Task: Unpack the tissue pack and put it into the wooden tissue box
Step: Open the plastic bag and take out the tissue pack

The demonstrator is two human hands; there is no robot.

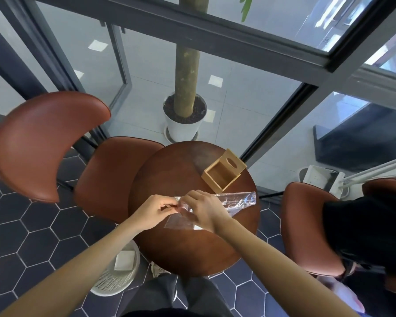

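On the round wooden table (169,243), seen from the head camera, both hands work above the middle of the top. The left hand (157,211) comes from seven o'clock and its fingers are curled, pinching one end of the tissue pack (181,203). The right hand (202,210) comes from five o'clock and its fingers are also curled, gripping the same end from the other side. Both hands meet at this one spot, probably to pull the film apart and open it. Of the pack itself I can see only a small part between the fingers; how much tissue is inside I cannot tell.

A sheet of clear plastic wrapper (237,201) spreads from under the right hand toward three o'clock, and another flap shows toward six o'clock, below the wrist. It seems to be film already loosened from the pack.

Toward one o'clock from the hands, near the table edge, stands the wooden tissue box (223,173). Its lid with the oval hole is lifted up behind it, so the inside is open and ready. It holds nothing yet, so I judge the unpacking is not finished.

Around the table are brown chairs (114,177), a potted tree (184,110) at twelve o'clock, and a white basket (121,271) on the floor at seven o'clock.
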